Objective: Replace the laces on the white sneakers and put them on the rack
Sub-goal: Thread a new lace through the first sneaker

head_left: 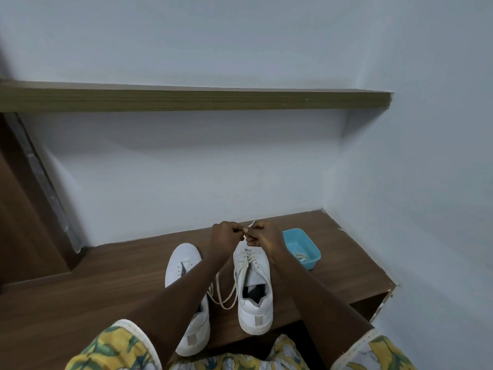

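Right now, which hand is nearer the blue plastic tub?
Right. The right hand, pinching the shoelace, is just left of the blue plastic tub; the left hand, pinching it too, lies farther left, beyond the right hand.

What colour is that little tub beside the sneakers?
The tub is light blue, seen clearly in the head view.

Tub point(301, 247) right of two sneakers point(253, 284) on bench point(106, 276).

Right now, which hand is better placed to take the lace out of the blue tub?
Right. Both hands pinch the shoelace, but the right hand is beside the blue tub with the spare lace; the left hand is farther away.
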### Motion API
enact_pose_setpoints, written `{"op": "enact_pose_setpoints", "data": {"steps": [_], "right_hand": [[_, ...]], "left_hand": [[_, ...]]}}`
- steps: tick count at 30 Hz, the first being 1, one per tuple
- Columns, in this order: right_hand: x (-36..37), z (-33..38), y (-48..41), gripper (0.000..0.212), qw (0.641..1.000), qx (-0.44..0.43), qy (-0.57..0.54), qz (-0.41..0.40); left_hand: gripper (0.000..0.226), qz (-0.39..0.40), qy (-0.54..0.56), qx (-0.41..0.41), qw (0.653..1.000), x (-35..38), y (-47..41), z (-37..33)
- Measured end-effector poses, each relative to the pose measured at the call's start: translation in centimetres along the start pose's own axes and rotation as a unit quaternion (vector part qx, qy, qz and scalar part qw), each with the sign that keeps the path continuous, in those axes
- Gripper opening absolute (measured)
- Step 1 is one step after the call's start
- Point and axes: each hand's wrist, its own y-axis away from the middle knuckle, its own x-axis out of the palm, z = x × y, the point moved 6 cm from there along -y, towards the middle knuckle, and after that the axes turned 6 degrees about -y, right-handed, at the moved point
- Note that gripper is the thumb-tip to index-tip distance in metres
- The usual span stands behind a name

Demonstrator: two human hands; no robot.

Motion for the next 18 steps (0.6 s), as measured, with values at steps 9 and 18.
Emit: {"op": "enact_pose_setpoints", "data": {"steps": [9, 18], "right_hand": [[-1.2, -1.0, -0.1, 0.008, 0.998, 0.037, -0.028, -0.049], [-0.8, -1.4, -0.2, 0.011, 0.998, 0.054, -0.034, -0.017]], "left_hand": [[0.014, 0.027, -0.105, 0.049, 0.993, 1.4, -0.2, 1.5], [0.020, 0.077, -0.095, 0.032, 0.992, 2.7, -0.4, 3.0]]}}
